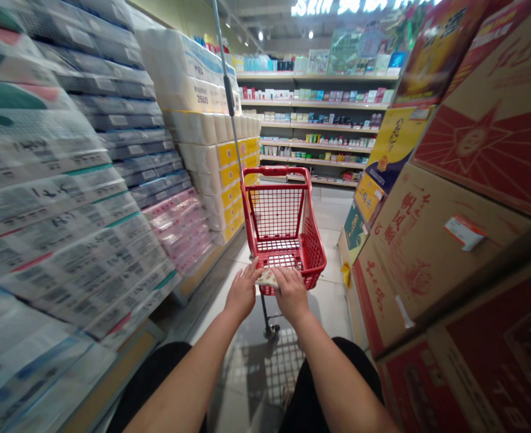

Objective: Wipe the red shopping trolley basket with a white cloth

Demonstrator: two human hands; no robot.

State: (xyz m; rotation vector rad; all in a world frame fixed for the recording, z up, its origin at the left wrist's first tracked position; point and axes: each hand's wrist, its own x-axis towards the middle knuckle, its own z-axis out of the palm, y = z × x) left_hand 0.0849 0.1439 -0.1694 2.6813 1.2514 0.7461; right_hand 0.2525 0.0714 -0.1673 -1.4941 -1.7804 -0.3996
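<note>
Rests left hand (pixel 242 292) and right hand (pixel 292 291) on the single near handle (pixel 266 277) of one red cart (pixel 302 246), mid-aisle. Bends fingers (pixel 287 276) over it; cannot tell how far closed. Has one starred carton (pixel 477 137) at right.

your left hand (pixel 242 291) and right hand (pixel 292 291) are bare, and so are your forearms (pixel 193 367). plain black cloth (pixel 157 373) covers both legs (pixel 359 361).

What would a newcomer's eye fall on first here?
A bright red shopping cart stands mid-aisle, the left hand and right hand at its near edge on a pale patterned item. Wrapped packs pile up on the left, cardboard boxes on the right, with stocked shelves beyond.
</note>
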